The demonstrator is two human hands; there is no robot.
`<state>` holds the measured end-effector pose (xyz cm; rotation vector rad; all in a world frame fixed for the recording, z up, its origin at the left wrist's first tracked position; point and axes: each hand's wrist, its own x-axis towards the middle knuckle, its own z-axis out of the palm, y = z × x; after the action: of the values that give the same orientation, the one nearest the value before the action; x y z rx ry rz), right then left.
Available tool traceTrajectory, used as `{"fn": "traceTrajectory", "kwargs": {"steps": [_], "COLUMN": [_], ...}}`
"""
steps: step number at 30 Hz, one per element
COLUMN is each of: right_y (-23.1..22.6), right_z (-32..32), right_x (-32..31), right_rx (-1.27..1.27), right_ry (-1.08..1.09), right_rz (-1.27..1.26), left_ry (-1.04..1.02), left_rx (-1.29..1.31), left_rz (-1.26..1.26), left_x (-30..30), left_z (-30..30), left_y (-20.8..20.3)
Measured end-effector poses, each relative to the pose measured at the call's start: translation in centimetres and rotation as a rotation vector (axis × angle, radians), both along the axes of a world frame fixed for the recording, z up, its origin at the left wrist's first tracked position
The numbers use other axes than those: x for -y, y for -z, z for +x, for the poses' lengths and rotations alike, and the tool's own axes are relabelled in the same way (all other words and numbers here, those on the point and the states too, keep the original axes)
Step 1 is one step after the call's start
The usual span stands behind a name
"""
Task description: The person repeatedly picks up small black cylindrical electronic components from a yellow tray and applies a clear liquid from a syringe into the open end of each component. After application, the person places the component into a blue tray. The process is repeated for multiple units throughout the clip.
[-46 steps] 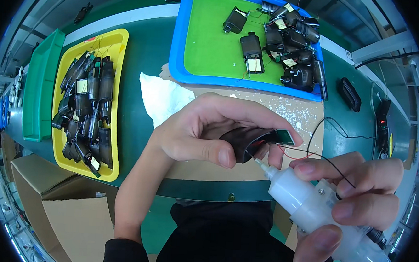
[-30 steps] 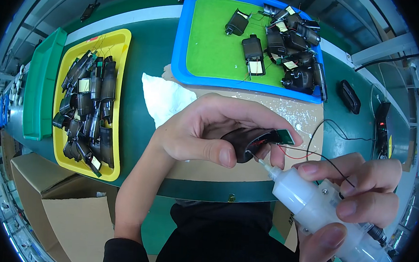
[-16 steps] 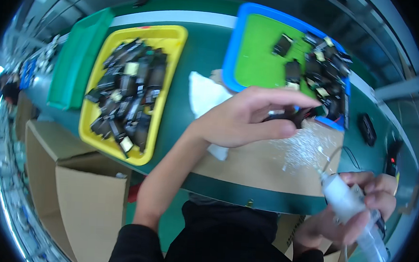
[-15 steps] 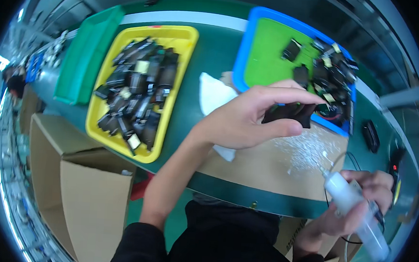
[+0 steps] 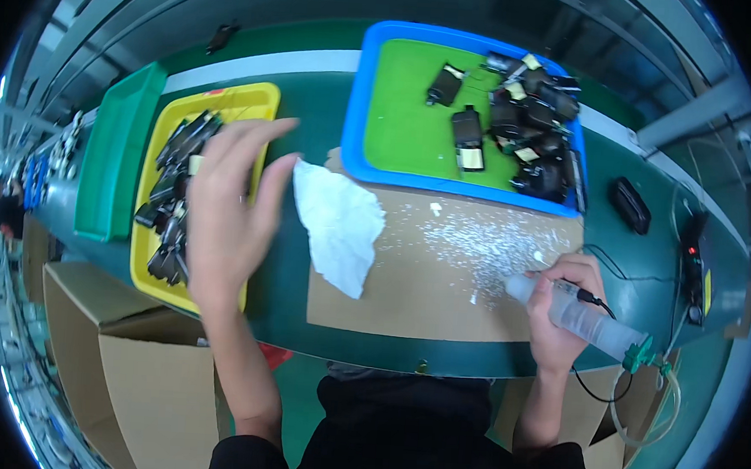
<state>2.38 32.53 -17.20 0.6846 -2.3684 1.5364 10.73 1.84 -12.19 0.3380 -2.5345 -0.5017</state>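
My left hand (image 5: 233, 209) is raised over the right side of the yellow tray (image 5: 268, 112), slightly blurred. Its fingers and thumb stand apart, and I see nothing between them. Under and behind it, the tray holds a pile of small black devices (image 5: 171, 179), partly covered by the hand. My right hand (image 5: 557, 319) is wrapped around a translucent dispensing syringe (image 5: 589, 325) with a green cap and a clear hose at its back end. The syringe's front end points left over a brown cardboard sheet (image 5: 422, 310) strewn with white bits (image 5: 487, 246).
A blue tray (image 5: 359, 104) with a green base and black devices (image 5: 537, 115) lies beyond the cardboard. White cloth or paper (image 5: 339, 228) overlaps the sheet's left side. An empty green tray (image 5: 109, 167), a black case (image 5: 629, 205), thin cables and an open carton (image 5: 155, 393) surround the area.
My left hand has swung left from near the blue tray to the yellow one; the black device it held no longer shows. My right hand has brought the syringe up and left over the cardboard.
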Motion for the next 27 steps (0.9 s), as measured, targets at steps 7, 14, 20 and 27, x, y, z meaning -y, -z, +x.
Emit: {"fn": "traceTrajectory", "kwargs": {"steps": [7, 14, 20, 27], "right_y": [-1.5, -2.0, -1.9, -2.4], "right_z": [1.0, 1.4, 1.1, 1.1], "right_x": [0.5, -0.1, 0.0, 0.8], "right_rx": [-0.045, -0.085, -0.110, -0.097], "right_ry": [0.005, 0.049, 0.042, 0.002], "right_rz": [-0.034, -0.040, -0.055, -0.088], "left_ry": [0.291, 0.324, 0.312, 0.203], "left_rx": [0.175, 0.209, 0.370, 0.340], "left_rz": [0.061, 0.135, 0.315, 0.122], "left_x": [-7.3, -7.1, -4.9, -7.1], "left_z": [-14.3, -15.7, -13.8, -15.7], "left_y": [5.8, 6.7, 5.4, 6.2]}}
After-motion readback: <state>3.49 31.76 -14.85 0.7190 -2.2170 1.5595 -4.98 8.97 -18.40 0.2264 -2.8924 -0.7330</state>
